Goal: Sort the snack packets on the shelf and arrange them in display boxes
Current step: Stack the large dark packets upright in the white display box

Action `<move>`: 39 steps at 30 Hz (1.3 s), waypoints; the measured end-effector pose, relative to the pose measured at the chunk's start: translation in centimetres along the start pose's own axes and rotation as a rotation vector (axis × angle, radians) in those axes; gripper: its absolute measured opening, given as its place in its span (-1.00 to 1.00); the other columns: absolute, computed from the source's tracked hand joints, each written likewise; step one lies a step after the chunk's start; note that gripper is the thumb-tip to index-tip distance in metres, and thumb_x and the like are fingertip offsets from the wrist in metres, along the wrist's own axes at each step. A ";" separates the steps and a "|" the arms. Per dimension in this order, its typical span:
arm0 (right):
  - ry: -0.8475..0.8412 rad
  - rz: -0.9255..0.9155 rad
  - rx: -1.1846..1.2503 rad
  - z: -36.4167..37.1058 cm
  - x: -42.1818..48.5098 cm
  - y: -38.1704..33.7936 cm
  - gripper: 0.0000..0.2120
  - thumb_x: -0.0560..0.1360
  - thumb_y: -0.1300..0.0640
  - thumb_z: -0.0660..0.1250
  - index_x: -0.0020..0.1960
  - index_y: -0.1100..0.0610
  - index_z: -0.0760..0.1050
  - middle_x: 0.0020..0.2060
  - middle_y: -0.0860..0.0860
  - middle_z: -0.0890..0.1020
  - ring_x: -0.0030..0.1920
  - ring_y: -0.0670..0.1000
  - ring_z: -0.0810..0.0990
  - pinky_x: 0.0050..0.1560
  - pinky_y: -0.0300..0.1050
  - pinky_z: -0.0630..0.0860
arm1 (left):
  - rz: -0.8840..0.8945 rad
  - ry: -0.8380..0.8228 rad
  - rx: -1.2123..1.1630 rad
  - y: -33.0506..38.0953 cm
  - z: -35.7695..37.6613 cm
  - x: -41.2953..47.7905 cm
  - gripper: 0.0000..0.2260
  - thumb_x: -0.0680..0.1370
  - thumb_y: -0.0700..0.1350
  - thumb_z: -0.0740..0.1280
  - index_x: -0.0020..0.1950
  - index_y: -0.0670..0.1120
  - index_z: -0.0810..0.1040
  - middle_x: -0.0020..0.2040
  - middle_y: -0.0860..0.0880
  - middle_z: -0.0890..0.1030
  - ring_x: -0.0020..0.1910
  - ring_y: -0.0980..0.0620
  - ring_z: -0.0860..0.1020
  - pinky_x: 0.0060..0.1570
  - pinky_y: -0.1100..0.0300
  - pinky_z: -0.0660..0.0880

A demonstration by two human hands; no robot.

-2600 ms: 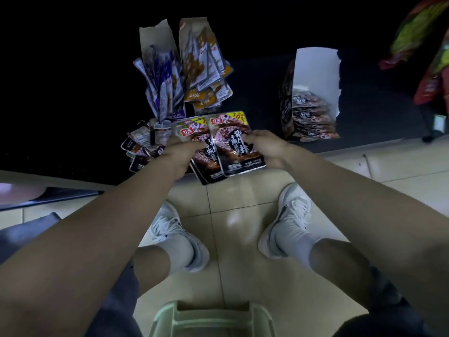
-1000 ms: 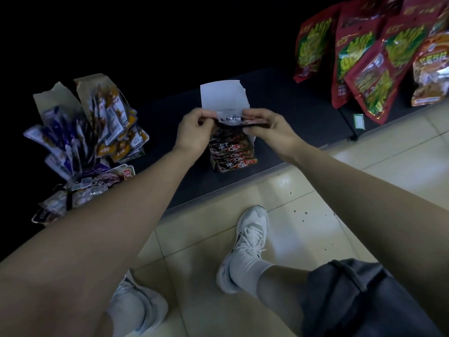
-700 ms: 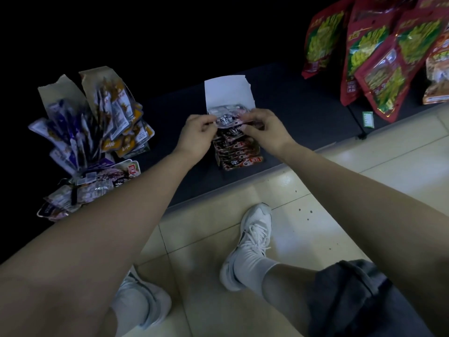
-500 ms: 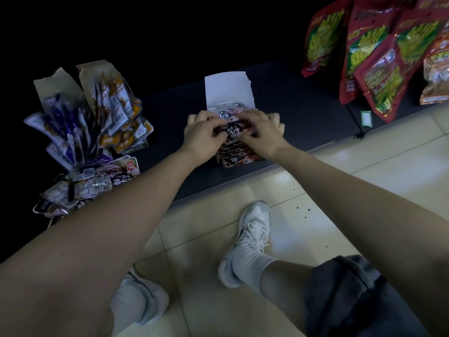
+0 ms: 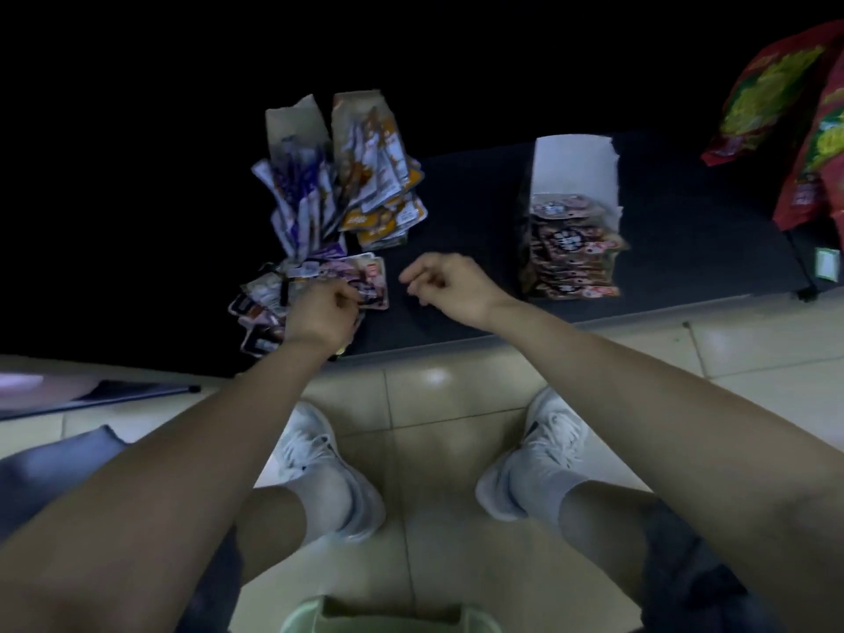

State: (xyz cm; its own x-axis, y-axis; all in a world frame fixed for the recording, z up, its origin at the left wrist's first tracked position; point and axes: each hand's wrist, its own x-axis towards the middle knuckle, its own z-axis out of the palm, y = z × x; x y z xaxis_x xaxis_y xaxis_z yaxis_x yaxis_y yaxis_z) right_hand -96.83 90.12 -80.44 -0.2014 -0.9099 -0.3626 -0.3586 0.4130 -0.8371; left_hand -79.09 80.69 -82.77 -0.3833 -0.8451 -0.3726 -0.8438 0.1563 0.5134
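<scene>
While the person squats before the low shelf (image 5: pixel 470 198), we start far left. A loose pile (image 5: pixel 262 294) of packets lies fanned at the shelf's front edge, unsorted and within easy reach. The left hand (image 5: pixel 319 310) is down on it, fingers curled, pinching the top packet (image 5: pixel 372 278) by its near edge; I'd call that the next pick.

Just behind stand the purple box (image 5: pixel 294 125) and the orange box (image 5: pixel 361 111), both torn open. Their packets are upright and splaying so the faces show.

Moving right, the right hand (image 5: pixel 450 285) hovers over bare shelf, loosely curled, nothing in it. It's free to help, I'd judge.

Further right is the white display box (image 5: pixel 573 164), flap up, with dark packets (image 5: pixel 571 242) stacked in a leaning row. It's nearly full by my reckoning. Far right, red bags (image 5: pixel 772 98) lean at the shelf's end.
</scene>
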 end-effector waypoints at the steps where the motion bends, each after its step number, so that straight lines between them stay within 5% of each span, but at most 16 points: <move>1: -0.042 0.020 -0.013 1.6 0.6 0.0 -0.81 0.54 0.31 0.28 0.14 0.25 0.57 -0.09 0.08 0.60 -0.15 -0.05 0.54 -0.01 -0.24 0.47 | -0.062 0.015 0.056 -1.7 -0.5 -0.1 -0.81 0.54 -0.14 0.27 0.09 -0.02 0.62 0.16 -0.18 0.60 0.14 -0.20 0.53 0.12 0.03 0.50; 4: -0.146 0.061 -0.096 5.5 2.3 0.2 -0.66 0.56 0.18 0.31 0.33 0.12 0.46 0.27 0.13 0.45 0.20 0.04 0.48 0.26 -0.20 0.37 | -0.259 0.025 0.240 -5.3 -2.0 -0.3 -0.64 0.58 -0.02 0.25 0.38 0.03 0.39 0.37 -0.25 0.32 0.34 -0.25 0.27 0.29 -0.02 0.34; 7: -0.206 0.056 -0.198 7.8 4.0 0.4 -0.48 0.57 0.10 0.31 0.49 -0.03 0.27 0.53 0.06 0.09 0.51 0.11 0.11 0.47 -0.09 0.13 | -0.322 -0.006 0.194 -6.7 -2.6 0.1 -0.47 0.59 0.06 0.24 0.53 0.07 0.16 0.51 -0.25 0.07 0.46 -0.26 0.12 0.38 -0.05 0.21; 9: -0.239 0.052 -0.270 8.6 5.1 0.7 -0.39 0.56 0.09 0.33 0.53 -0.07 0.17 0.57 -0.04 -0.09 0.54 0.13 -0.07 0.51 0.05 0.04 | -0.342 -0.071 0.086 -7.3 -2.3 0.7 -0.43 0.59 0.09 0.24 0.55 0.12 0.08 0.55 -0.22 -0.04 0.47 -0.29 0.14 0.41 -0.07 0.23; 12: -0.257 0.061 -0.353 9.2 5.8 1.1 -0.37 0.55 0.11 0.33 0.54 -0.06 0.14 0.57 -0.01 -0.03 0.55 0.13 -0.06 0.50 0.02 0.01 | -0.319 -0.119 -0.034 -7.7 -1.8 1.0 -0.41 0.57 0.08 0.28 0.54 0.14 0.09 0.49 -0.23 0.09 0.37 -0.33 0.30 0.33 -0.02 0.34; 20: 0.034 0.074 -0.352 5.9 4.2 4.0 -0.52 0.48 0.31 0.34 0.37 0.09 0.42 0.33 0.12 0.35 0.40 0.14 0.28 0.41 -0.21 0.19 | -0.138 -0.207 -0.006 -5.1 0.3 0.5 -0.40 0.53 0.14 0.34 0.51 0.15 0.18 0.42 -0.19 0.23 0.35 -0.22 0.34 0.28 0.09 0.35; 23: 0.254 0.220 -0.264 3.9 3.3 5.2 -0.59 0.47 0.21 0.41 0.29 0.14 0.44 0.21 0.14 0.39 0.27 0.11 0.39 0.32 -0.18 0.30 | -0.103 -0.286 0.084 -3.9 0.8 0.2 -0.43 0.56 0.11 0.30 0.52 0.19 0.13 0.43 -0.23 0.18 0.33 -0.27 0.35 0.22 0.08 0.37; 25: 0.331 0.363 -0.037 3.2 2.9 5.4 -0.64 0.45 0.10 0.47 0.15 0.14 0.42 0.03 0.08 0.48 0.03 0.05 0.52 0.07 -0.13 0.47 | -0.093 -0.273 0.128 -3.5 0.6 -0.1 -0.45 0.58 0.09 0.28 0.52 0.19 0.14 0.42 -0.24 0.16 0.32 -0.28 0.35 0.22 0.07 0.37; 29: 0.185 0.510 0.420 3.7 2.4 3.7 -0.72 0.51 0.06 0.41 0.08 0.19 0.42 -0.24 0.03 0.56 -0.34 -0.06 0.52 -0.45 -0.29 0.47 | -0.073 -0.231 0.219 -3.4 0.3 -0.4 -0.45 0.56 0.12 0.29 0.51 0.19 0.18 0.37 -0.22 0.15 0.35 -0.26 0.25 0.34 0.02 0.31; 35: 0.168 0.619 0.477 5.1 3.0 1.6 -0.91 0.46 0.33 0.43 -0.14 0.20 0.54 -0.38 0.03 0.54 -0.46 -0.12 0.43 -0.51 -0.36 0.43 | -0.055 -0.184 0.241 -3.6 0.4 -0.5 -0.45 0.51 0.14 0.35 0.47 0.14 0.27 0.34 -0.17 0.17 0.36 -0.19 0.16 0.37 0.05 0.19; 39: 0.214 0.666 0.629 3.2 2.2 0.9 -0.80 0.48 0.39 0.29 -0.23 0.14 0.45 -0.40 0.02 0.46 -0.45 -0.08 0.39 -0.52 -0.33 0.40 | -0.011 -0.035 0.192 -3.3 -0.4 -0.9 -0.46 0.45 0.02 0.45 0.36 -0.05 0.35 0.32 -0.18 0.20 0.34 -0.18 0.20 0.30 0.06 0.21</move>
State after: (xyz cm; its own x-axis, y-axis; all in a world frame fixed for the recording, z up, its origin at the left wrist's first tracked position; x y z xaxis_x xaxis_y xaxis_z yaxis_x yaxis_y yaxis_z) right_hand -94.65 88.37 -83.34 -0.3733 -0.4420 -0.8156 0.4361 0.6924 -0.5748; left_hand -75.86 80.71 -83.82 -0.3839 -0.8295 -0.4056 -0.9028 0.2450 0.3534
